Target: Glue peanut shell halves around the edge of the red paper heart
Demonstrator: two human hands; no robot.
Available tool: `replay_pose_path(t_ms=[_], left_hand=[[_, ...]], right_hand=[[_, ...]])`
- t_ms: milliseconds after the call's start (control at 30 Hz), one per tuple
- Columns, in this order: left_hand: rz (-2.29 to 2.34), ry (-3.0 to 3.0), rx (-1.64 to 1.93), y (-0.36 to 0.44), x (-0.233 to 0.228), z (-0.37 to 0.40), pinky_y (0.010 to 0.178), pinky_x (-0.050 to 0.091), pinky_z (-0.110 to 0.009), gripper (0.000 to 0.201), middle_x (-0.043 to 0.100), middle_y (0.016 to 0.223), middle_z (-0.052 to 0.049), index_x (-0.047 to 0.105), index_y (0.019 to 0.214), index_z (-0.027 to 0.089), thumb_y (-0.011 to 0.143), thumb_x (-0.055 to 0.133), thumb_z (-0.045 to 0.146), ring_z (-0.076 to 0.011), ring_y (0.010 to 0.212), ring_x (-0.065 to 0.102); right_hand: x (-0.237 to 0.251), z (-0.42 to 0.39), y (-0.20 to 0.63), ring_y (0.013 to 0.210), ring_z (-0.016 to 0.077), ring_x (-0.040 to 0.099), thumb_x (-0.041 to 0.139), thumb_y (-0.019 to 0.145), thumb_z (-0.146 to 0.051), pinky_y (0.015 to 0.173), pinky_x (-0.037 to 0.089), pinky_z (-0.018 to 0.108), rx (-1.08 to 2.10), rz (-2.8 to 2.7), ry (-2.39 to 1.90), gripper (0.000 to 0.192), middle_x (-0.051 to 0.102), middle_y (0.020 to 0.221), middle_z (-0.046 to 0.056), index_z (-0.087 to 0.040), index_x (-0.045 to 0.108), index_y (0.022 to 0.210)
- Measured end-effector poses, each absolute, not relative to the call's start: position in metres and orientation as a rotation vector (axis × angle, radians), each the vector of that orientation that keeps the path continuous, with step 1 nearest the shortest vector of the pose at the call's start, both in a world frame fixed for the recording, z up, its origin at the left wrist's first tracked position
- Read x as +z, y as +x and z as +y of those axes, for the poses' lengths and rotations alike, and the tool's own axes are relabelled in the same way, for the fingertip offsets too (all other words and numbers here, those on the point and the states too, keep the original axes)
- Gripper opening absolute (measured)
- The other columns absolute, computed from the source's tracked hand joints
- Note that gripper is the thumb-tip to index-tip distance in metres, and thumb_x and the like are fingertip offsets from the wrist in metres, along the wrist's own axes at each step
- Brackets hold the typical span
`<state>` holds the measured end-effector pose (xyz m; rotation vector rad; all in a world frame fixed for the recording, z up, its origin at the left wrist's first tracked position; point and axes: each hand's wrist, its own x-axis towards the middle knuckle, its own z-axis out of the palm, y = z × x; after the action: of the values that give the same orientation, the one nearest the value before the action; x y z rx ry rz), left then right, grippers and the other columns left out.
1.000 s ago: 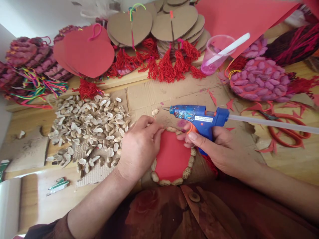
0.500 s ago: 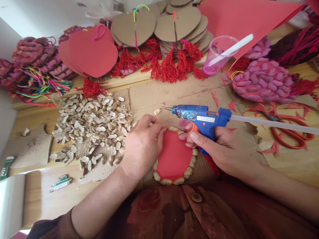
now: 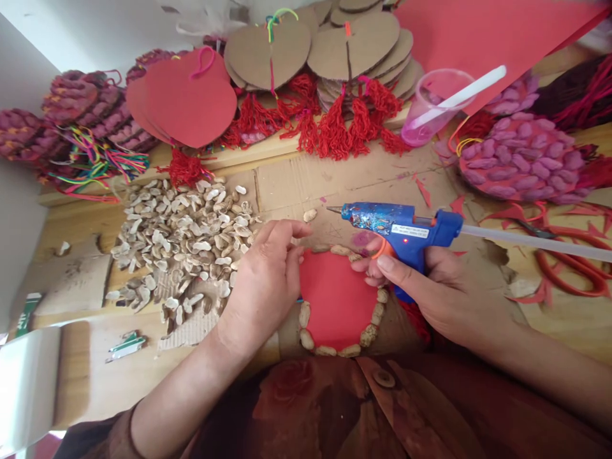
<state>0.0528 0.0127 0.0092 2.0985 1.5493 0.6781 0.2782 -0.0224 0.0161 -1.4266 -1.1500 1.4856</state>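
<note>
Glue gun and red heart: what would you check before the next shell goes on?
1. Glue gun gripped in right hand: ok.
2. Nozzle clear of the fingers: ok, it points left, above the heart.
3. Heart held down by left hand: ok, fingers rest on its left edge.
4. Shell rim complete: not ok, the upper left edge has a gap.
5. Shells within reach: ok, the pile lies beside the left hand.
6. Fresh glue on the gap: cannot tell.
</note>
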Motion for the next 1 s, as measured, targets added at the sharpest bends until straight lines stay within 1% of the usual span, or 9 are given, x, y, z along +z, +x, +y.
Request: replay_pose_path(t_ms=[200, 367, 500, 667, 767, 900, 1000], left_hand=[[1.499, 2.188, 0.642, 0.054, 0.01, 0.011, 0.086, 0.058, -0.025, 0.026, 0.073, 0.103, -0.001, 0.065, 0.109, 0.017, 0.093, 0.054, 0.0, -0.0134, 0.09, 0.071], [1.424, 2.349, 0.699, 0.053, 0.003, 0.012, 0.087, 0.057, -0.024, 0.027, 0.071, 0.108, -0.005, 0.071, 0.111, 0.016, 0.094, 0.055, 0.001, -0.0143, 0.099, 0.069], [1.44, 2.385, 0.698, 0.055, -0.002, 0.012, 0.082, 0.058, -0.024, 0.02, 0.07, 0.107, -0.005, 0.075, 0.104, 0.016, 0.094, 0.061, 0.006, -0.0148, 0.095, 0.069], [1.472, 2.412, 0.707, 0.058, -0.003, 0.011, 0.081, 0.058, -0.027, 0.013, 0.071, 0.105, -0.005, 0.076, 0.098, 0.015, 0.094, 0.065, 0.011, -0.0165, 0.092, 0.07], [1.501, 2.433, 0.691, 0.059, -0.004, 0.011, 0.078, 0.058, -0.027, 0.012, 0.072, 0.105, -0.006, 0.077, 0.097, 0.016, 0.095, 0.065, 0.014, -0.017, 0.09, 0.071], [1.522, 2.489, 0.689, 0.06, -0.005, 0.01, 0.073, 0.057, -0.027, 0.013, 0.071, 0.109, -0.006, 0.077, 0.095, 0.017, 0.095, 0.064, 0.014, -0.0168, 0.086, 0.071], [1.558, 2.536, 0.65, 0.061, -0.005, 0.008, 0.07, 0.055, -0.026, 0.015, 0.071, 0.111, -0.006, 0.077, 0.095, 0.018, 0.095, 0.063, 0.012, -0.0162, 0.084, 0.07]], right_hand=[[0.015, -0.023, 0.279, 0.091, 0.0187, 0.08, 0.068, 0.095, -0.026, 0.079, 0.068, 0.025, 1.464, -1.159, -1.406, 0.012, 0.081, 0.108, 0.005, -0.023, 0.079, 0.091], [0.017, -0.022, 0.28, 0.092, 0.0189, 0.08, 0.067, 0.095, -0.024, 0.079, 0.068, 0.025, 1.45, -1.179, -1.422, 0.014, 0.081, 0.108, 0.004, -0.023, 0.08, 0.091], [0.016, -0.022, 0.28, 0.094, 0.0188, 0.08, 0.067, 0.095, -0.025, 0.079, 0.067, 0.024, 1.473, -1.165, -1.436, 0.013, 0.081, 0.109, 0.005, -0.022, 0.079, 0.096], [0.013, -0.024, 0.278, 0.094, 0.0175, 0.079, 0.07, 0.095, -0.031, 0.082, 0.067, 0.024, 1.515, -1.087, -1.445, 0.013, 0.082, 0.108, 0.005, -0.021, 0.077, 0.1], [0.012, -0.025, 0.277, 0.094, 0.0175, 0.079, 0.071, 0.095, -0.031, 0.083, 0.067, 0.024, 1.529, -1.056, -1.445, 0.012, 0.081, 0.111, 0.005, -0.021, 0.076, 0.1], [0.01, -0.026, 0.277, 0.096, 0.017, 0.078, 0.071, 0.095, -0.032, 0.084, 0.066, 0.025, 1.551, -1.03, -1.418, 0.011, 0.08, 0.109, 0.004, -0.022, 0.074, 0.099], [0.008, -0.026, 0.277, 0.098, 0.0162, 0.078, 0.072, 0.095, -0.033, 0.085, 0.065, 0.023, 1.558, -1.009, -1.391, 0.012, 0.08, 0.108, 0.003, -0.022, 0.073, 0.093]])
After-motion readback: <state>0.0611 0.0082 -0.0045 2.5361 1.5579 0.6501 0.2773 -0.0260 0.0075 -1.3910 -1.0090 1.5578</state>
